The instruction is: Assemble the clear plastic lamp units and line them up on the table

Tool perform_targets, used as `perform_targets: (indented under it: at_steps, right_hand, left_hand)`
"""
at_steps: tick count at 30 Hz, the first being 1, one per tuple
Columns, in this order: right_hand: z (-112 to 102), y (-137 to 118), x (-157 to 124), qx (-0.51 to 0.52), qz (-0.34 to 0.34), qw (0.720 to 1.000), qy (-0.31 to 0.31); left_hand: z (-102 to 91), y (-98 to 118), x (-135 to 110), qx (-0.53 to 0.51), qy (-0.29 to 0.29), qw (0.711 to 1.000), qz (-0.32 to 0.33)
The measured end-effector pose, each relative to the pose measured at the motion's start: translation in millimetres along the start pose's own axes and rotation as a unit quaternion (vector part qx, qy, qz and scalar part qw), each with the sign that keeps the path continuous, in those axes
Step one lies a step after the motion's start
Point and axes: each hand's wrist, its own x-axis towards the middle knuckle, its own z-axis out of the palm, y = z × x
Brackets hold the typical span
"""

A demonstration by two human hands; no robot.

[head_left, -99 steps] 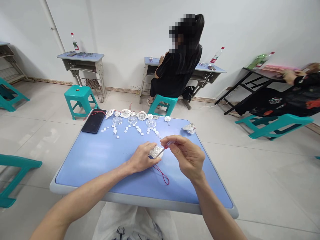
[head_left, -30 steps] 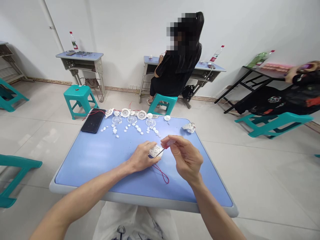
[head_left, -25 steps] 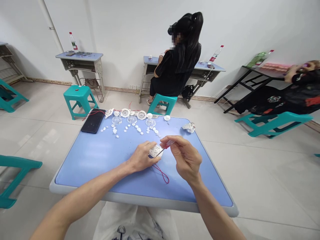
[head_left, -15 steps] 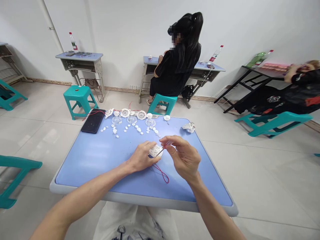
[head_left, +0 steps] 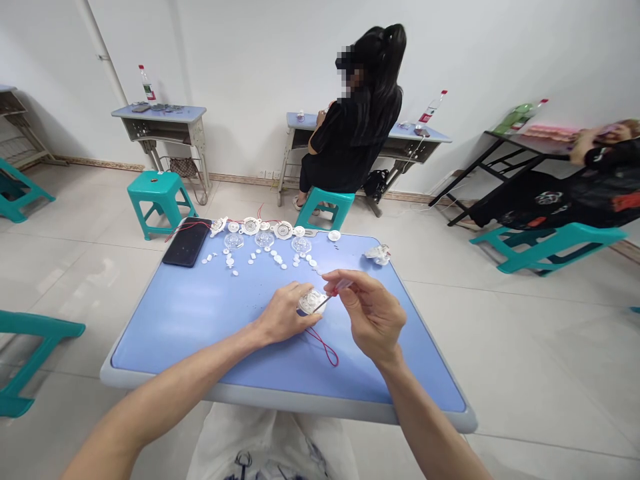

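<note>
While the person's left hand [head_left: 285, 313] is clamping a round clear plastic housing [head_left: 312, 302] in a closed grip, the housing is hovering over the middle of the blue table's front half, a little right of centre. The right hand [head_left: 373, 310] is pinching a slim screwdriver with a translucent red-tipped handle [head_left: 340, 287] between thumb and fingers, and its thin dark shaft is reaching into the housing. A looping red wire [head_left: 325, 355] is trailing from under the housing and lying across the tabletop toward the front edge. Along the table's back edge, a loose row of clear plastic domes [head_left: 265, 240], white round housings [head_left: 283, 231] and small white discs [head_left: 260, 257] is spreading out. A black smartphone [head_left: 187, 241] is lying at the back left corner with a red wire [head_left: 187, 227] across it, and a clear plastic piece [head_left: 379, 253] is resting near the right edge. Beyond the grey-rimmed table [head_left: 280, 402], a co-worker in black [head_left: 350, 147] is sitting on a teal plastic stool [head_left: 325, 207], facing a desk by the wall.
</note>
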Motion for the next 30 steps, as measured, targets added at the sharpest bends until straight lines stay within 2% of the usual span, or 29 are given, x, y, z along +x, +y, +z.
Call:
perform_targets:
  at_steps: [12,21,26,30]
  right_hand:
    - [0,4,-2,0.012,0.019,0.999,0.026]
    - [1,3,6,0.044,0.092,0.992,0.079]
    - [-11,10,11,0.04,0.13,0.987,0.09]
    - [-32,24,14,-0.007,0.175,0.981,0.081]
  left_hand:
    - [2.7,-5,0,0.009,0.004,1.0,-0.001]
    - [2.8,-5,0,0.006,0.005,1.0,-0.006]
    - [1.5,-4,0,-0.009,0.004,1.0,-0.018]
    - [0.4,-3,0,-0.008,-0.002,1.0,-0.024]
